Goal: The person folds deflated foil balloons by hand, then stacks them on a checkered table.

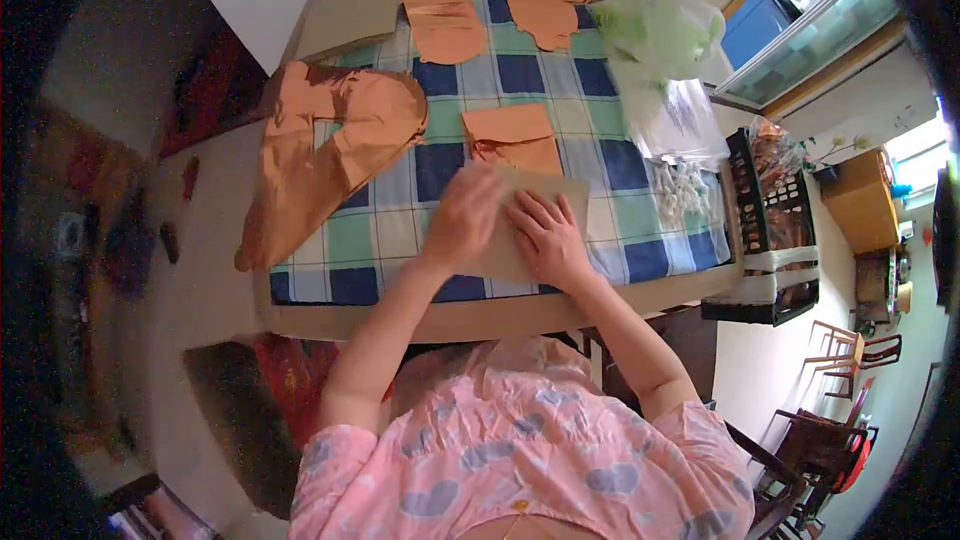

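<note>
A flat piece of tan cardboard (512, 262) lies on the checked tablecloth, close to the front edge of the table. My right hand (548, 238) rests on it, palm down with the fingers stretched out. At the card's upper left, my left hand (466, 215) is smeared by motion, its fingertips near the lower edge of a folded orange cloth piece (515, 130); whether it grips anything I cannot tell. That folded piece lies just beyond the card, with a crease across its middle.
A coppery orange garment (335, 140) lies to the left. More orange garments (450, 0) are spread at the far end, beside a cardboard stack (345, 22). Plastic bags (665, 35) and a bunch of white strings (685, 190) are on the right, near a black crate (775, 215).
</note>
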A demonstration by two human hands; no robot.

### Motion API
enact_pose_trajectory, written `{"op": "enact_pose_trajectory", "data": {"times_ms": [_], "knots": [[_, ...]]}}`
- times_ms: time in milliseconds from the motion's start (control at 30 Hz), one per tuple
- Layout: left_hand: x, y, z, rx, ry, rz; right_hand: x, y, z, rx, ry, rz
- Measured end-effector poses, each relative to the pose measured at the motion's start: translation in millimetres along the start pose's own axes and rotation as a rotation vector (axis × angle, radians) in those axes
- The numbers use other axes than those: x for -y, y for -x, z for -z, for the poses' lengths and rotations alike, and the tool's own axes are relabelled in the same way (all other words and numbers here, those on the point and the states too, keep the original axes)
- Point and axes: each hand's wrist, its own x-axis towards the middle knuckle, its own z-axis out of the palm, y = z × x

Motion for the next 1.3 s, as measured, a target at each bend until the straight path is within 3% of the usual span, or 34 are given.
{"op": "enact_pose_trajectory", "data": {"times_ms": [33,133,233,333,433,533,633,733,833,1033,1133,1300], "knots": [[-2.3,7.8,-13.2,0.067,-0.075,-0.024,-1.7,1.1,-1.6,-0.026,-0.001,0.011],[3.7,16.0,-29.1,0.167,-0.138,-0.008,-12.0,10.7,-0.7,-0.324,-0.268,-0.217],[4.8,19.5,-32.9,0.178,-0.13,0.006,-19.1,16.7,17.4,-0.338,0.047,-0.708],[4.3,18.1,-33.1,0.162,-0.132,-0.006,-27.8,23.3,13.4,-0.154,0.151,-0.792],[-2.9,19.0,-29.4,0.154,-0.167,-0.019,-30.5,18.0,21.8,-0.07,0.018,-0.787],[-8.1,20.3,-30.1,0.141,-0.2,0.0,-31.2,9.5,23.9,-0.224,0.017,-0.888],[-11.9,25.1,-34.1,0.121,-0.23,0.034,-42.6,11.5,17.0,-0.17,0.059,-0.781],[-13.3,26.4,-36.3,0.109,-0.267,0.053,-61.3,-0.2,19.5,-0.082,-0.166,-0.865],[-14.8,26.7,-36.0,0.105,-0.289,0.063,-63.9,-9.5,22.0,0.0,-0.156,-0.857],[-15.9,26.4,-37.7,0.112,-0.32,0.09,-18.2,8.0,17.4,-0.228,0.012,-0.183],[-24.1,24.7,-39.2,0.111,-0.36,0.117,-18.6,17.0,16.9,-0.094,0.001,-0.194],[-54.8,23.7,-43.7,0.118,-0.366,0.166,-42.2,21.3,14.3,-0.045,0.053,-0.174]]}}
